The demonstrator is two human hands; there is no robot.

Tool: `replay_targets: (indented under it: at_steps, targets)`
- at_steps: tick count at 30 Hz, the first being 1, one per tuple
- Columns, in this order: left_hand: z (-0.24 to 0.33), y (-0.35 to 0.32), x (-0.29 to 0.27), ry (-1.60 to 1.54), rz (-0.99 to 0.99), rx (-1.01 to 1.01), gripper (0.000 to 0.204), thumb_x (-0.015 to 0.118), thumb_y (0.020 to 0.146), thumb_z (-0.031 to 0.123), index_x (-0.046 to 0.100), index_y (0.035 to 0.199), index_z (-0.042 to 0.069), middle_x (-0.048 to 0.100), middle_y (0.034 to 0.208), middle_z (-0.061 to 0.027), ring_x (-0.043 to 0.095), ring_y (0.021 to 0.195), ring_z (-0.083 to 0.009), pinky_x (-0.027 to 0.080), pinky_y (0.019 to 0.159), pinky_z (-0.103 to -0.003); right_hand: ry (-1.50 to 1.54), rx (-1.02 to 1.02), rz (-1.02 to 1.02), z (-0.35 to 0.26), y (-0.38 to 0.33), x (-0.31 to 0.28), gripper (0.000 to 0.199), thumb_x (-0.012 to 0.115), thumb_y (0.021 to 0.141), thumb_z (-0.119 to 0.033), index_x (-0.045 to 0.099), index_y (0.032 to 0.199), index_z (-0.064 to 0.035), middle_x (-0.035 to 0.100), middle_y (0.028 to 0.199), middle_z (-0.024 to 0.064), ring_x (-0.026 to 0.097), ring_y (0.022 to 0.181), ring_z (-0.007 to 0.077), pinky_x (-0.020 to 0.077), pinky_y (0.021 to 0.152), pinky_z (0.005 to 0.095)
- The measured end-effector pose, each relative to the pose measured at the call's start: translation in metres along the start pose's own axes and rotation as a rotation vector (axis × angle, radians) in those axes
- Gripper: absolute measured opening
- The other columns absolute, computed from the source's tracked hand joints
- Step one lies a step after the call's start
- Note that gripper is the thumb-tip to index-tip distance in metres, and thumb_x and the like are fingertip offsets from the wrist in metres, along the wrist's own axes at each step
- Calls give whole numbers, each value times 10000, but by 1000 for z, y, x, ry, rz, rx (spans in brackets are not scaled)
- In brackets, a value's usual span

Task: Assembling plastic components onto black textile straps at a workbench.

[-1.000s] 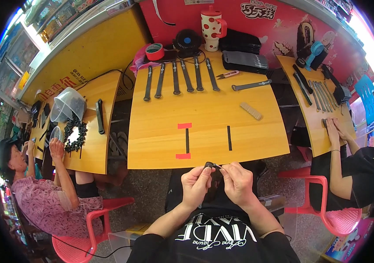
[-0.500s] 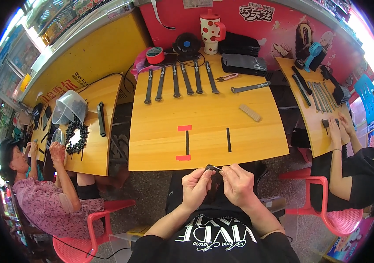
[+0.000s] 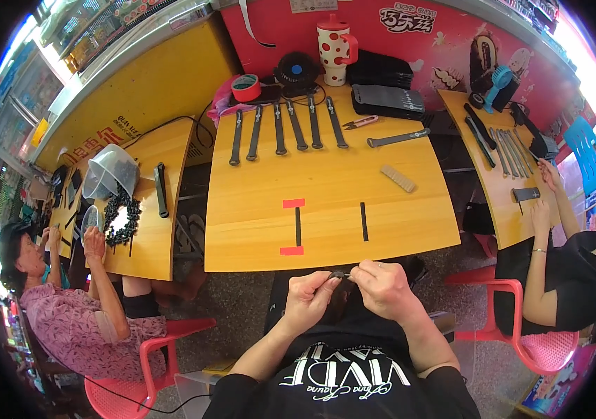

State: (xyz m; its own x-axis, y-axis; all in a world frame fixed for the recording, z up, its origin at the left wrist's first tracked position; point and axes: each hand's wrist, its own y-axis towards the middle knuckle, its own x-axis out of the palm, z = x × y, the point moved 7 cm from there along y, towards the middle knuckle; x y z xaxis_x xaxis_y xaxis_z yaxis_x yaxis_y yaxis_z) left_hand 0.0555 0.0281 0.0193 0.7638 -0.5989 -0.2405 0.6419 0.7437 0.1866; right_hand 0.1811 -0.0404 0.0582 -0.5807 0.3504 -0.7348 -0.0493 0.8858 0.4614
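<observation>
Left hand point(image 3: 306, 293): closed, thumb and fingers pinching a small dark piece point(image 3: 338, 274), which is just off the tabletop point(image 3: 256, 234)'s near edge, presumably to be steadied close to the eyes. Right hand point(image 3: 382, 286): fingers bunched on a thin pale thing point(image 3: 347, 275) at the piece's right end — too small for me to name from here.

Six dark straps point(image 3: 280, 129), side by side near the far edge, likely set there to leave working room. One lone strap point(image 3: 399, 138), crosswise, right of the row. Pink-handled snips point(image 3: 361, 122), between row and lone strap. Tan block point(image 3: 398, 178), right side. Red tape strips point(image 3: 294, 204), one at each end of a black line point(image 3: 297, 227), seemingly marking it off.
</observation>
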Motion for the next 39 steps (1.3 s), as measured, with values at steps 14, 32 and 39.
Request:
replay_targets:
  at_steps: [14,32,39]
  targets:
    - [-7,-4,14,-271,-38,-155,133,555,957,52,661,924,-22,633,739,-30,585,669,-79,466,610,-214,336,140,63,12,6,2,100,690,807,-32,602,759,-23,536,650,113,557,557,308,419,479,371]
    - [-14,8,1,-596,-257,-306,126,613,924,51,695,953,-39,658,772,-34,579,577,-59,464,523,-188,239,-106,199,-6,-1,0,203,738,742,-47,540,697,-43,462,601,70,480,470,234,361,415,335]
    - [-32,-4,5,-840,-118,-432,109,608,896,11,683,910,-67,667,793,-96,570,526,-90,450,463,-206,-73,-307,285,-31,-12,1,198,751,668,-82,567,731,-40,451,605,18,461,449,158,342,391,295]
